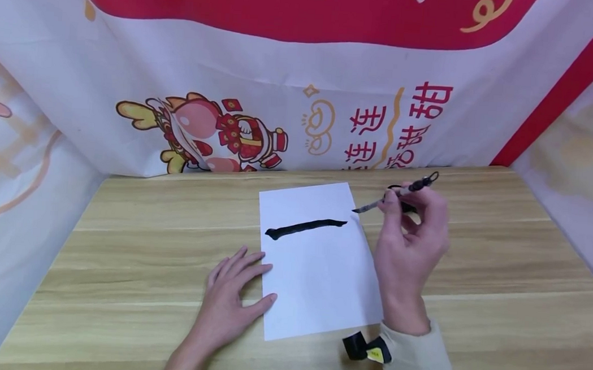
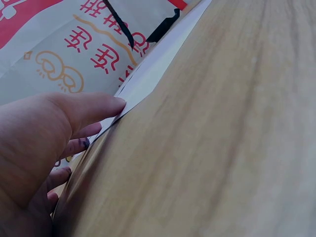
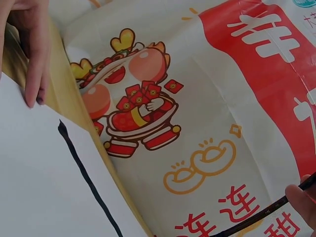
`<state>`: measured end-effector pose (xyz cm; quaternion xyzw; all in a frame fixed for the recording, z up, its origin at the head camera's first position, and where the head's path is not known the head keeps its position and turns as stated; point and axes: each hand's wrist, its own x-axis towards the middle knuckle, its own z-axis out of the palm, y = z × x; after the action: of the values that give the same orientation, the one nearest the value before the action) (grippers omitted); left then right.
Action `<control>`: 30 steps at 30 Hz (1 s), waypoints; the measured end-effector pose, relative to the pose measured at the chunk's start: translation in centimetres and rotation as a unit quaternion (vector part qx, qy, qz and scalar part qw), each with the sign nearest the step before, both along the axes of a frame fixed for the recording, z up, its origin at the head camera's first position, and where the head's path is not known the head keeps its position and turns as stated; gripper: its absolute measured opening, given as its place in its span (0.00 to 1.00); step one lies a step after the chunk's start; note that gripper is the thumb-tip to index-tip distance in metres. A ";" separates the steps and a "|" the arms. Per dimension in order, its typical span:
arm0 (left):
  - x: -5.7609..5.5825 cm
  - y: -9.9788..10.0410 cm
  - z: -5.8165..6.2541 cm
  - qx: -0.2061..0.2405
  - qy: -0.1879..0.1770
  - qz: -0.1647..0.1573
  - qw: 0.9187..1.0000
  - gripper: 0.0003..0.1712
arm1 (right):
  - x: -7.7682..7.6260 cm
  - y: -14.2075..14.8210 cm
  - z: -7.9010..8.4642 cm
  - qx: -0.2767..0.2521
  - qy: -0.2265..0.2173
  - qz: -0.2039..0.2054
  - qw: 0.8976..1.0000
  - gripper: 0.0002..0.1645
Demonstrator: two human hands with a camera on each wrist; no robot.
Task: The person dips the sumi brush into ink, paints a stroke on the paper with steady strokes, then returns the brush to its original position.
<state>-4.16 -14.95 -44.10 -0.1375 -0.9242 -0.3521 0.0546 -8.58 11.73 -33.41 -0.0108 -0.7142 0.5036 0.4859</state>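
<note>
A white sheet of paper (image 1: 316,282) lies on the wooden table, with one long black ink stroke (image 1: 306,227) across its upper part. My right hand (image 1: 412,243) pinches a writing brush (image 1: 371,205) between thumb and fingers. The brush slants, its dark tip near the paper's upper right edge; whether it touches is unclear. My left hand (image 1: 234,294) rests with fingers spread at the sheet's left edge, and the left wrist view has its thumb (image 2: 101,108) on the paper's margin. In the right wrist view the brush (image 3: 261,215) crosses the lower right corner.
A dark object (image 1: 408,207), partly hidden by my right hand, is behind it. A black device with a yellow label (image 1: 366,348) sits by my right sleeve. At the table's (image 1: 135,237) far edge stands a printed cloth backdrop (image 1: 283,65) with cartoon figures and red characters.
</note>
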 end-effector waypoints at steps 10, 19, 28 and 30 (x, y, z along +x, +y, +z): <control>0.1 -0.1 -0.1 0.002 -0.001 0.001 1.000 0.30 | 0.0 -0.1 0.2 -0.010 -0.006 0.024 1.000 0.15; 0.1 -0.1 0.0 0.002 0.005 0.003 1.000 0.29 | 0.2 0.0 0.4 -0.011 -0.028 0.022 0.999 0.18; 0.1 -0.2 -0.1 0.003 0.009 0.003 1.000 0.29 | 0.5 0.0 0.5 -0.045 -0.037 0.034 0.998 0.17; 0.1 -0.2 -0.2 0.004 0.010 0.003 1.000 0.29 | 0.6 0.0 0.5 -0.063 -0.035 0.043 0.996 0.17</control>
<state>-4.05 -15.10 -44.30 -0.1381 -0.9226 -0.3544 0.0651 -8.03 11.75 -32.87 -0.0286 -0.6972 0.5677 0.4368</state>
